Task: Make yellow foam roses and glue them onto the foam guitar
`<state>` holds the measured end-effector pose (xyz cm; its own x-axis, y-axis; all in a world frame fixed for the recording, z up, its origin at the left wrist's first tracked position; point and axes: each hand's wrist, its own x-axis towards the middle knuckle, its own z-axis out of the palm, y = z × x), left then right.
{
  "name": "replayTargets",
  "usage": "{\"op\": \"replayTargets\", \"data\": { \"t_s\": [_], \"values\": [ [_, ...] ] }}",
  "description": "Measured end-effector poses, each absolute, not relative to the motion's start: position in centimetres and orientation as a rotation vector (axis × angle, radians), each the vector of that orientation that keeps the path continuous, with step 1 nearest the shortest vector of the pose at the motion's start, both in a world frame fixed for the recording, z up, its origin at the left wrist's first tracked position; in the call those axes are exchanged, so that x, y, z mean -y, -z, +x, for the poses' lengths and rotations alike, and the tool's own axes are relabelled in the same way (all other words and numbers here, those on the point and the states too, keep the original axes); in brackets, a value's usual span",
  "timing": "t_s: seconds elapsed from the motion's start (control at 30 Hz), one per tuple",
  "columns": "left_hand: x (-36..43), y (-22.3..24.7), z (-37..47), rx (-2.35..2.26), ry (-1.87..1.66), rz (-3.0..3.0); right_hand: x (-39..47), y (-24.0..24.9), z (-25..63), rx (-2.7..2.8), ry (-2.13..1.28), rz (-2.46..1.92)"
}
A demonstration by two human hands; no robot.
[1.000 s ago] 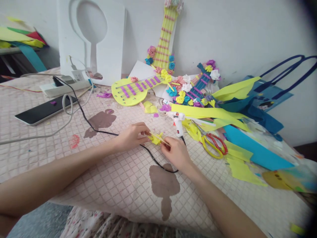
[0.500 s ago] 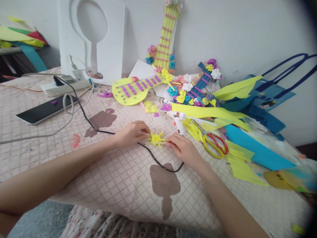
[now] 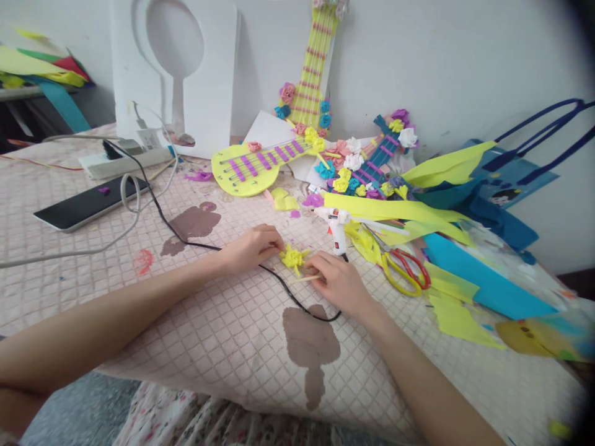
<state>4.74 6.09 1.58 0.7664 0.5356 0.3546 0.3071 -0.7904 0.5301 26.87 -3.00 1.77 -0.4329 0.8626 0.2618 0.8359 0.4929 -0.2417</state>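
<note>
A small yellow paper flower point(image 3: 294, 256) with several thin petals or strips lies between my two hands near the middle of the quilted cloth. My left hand point(image 3: 259, 248) is closed in a pinch on the flower's left edge. From the right, my right hand point(image 3: 335, 277) has its fingers pressed together around a thin pale stick point(image 3: 305, 279), whose free end points left just below the flower. A black cable point(image 3: 297, 300) runs beneath both wrists. Beyond my right hand a white glue gun point(image 3: 338, 232) stands on the cloth.
Red and yellow scissors point(image 3: 403, 272) and yellow and blue paper strips point(image 3: 488, 275) lie at the right. Paper guitars point(image 3: 246, 170) stand or lie at the back. At the left are a dark phone-like slab point(image 3: 90, 204), a power strip point(image 3: 125, 162) and a grey cable point(image 3: 93, 253).
The pale stick in my right hand has shifted down and now tilts below the flower. The flower has turned slightly. My left hand has barely moved.
</note>
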Motion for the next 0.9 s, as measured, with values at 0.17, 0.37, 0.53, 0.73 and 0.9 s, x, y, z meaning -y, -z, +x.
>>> {"op": "replayTargets", "data": {
  "t_s": [0.17, 0.37, 0.53, 0.73, 0.9],
  "values": [
    [-6.3, -1.4, 4.9, -0.650, -0.734, 2.527, 3.0, -1.5, 25.9, 2.384, -0.060, -1.472],
    [-5.8, -1.5, 4.9, -0.742, -0.864, 2.541, 3.2, -1.6, 25.5, 2.358, -0.016, -1.496],
    [-4.2, -2.2, 5.1, -0.716, -0.897, 2.596, 3.3, -1.3, 25.1, 2.353, -0.003, -1.509],
    [-3.3, -2.7, 5.5, -0.696, -0.787, 2.614, 3.2, -1.0, 24.8, 2.346, -0.019, -1.501],
    [-3.3, -2.3, 5.6, -0.693, -0.781, 2.631, 3.3, -1.0, 24.8, 2.350, -0.005, -1.489]
  ]
}}
